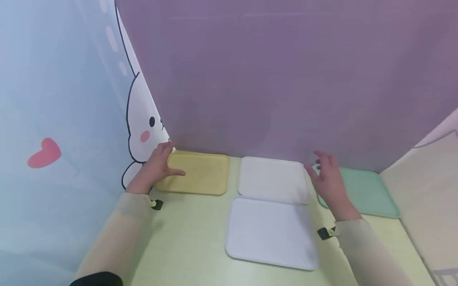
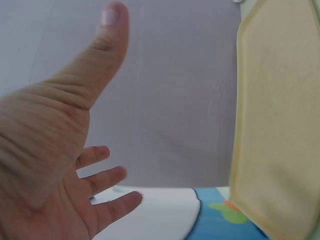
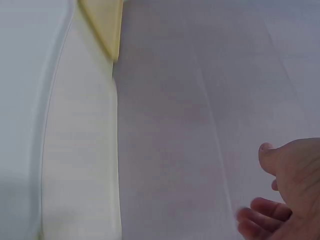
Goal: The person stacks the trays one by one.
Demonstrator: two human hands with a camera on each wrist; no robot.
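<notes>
My left hand (image 1: pixel 162 163) hovers with spread fingers over the left end of a yellow tray (image 1: pixel 200 174) that lies against the purple backdrop. In the left wrist view the left hand (image 2: pixel 65 165) shows an open palm, thumb up, beside the yellow tray (image 2: pixel 275 120). My right hand (image 1: pixel 327 178) is spread open between a cream tray (image 1: pixel 272 178) and a mint green tray (image 1: pixel 365 192), holding nothing. A white tray (image 1: pixel 268 234) lies nearer me, overlapping the cream one's front edge. The right wrist view shows my right hand (image 3: pixel 280 195) open and the cream tray (image 3: pixel 80 160).
All trays lie on a pale green table (image 1: pixel 186 238). A purple backdrop (image 1: pixel 286 79) stands close behind them. A blue curtain with a cartoon figure (image 1: pixel 143 127) closes the left side, and a beige panel (image 1: pixel 425 190) closes the right.
</notes>
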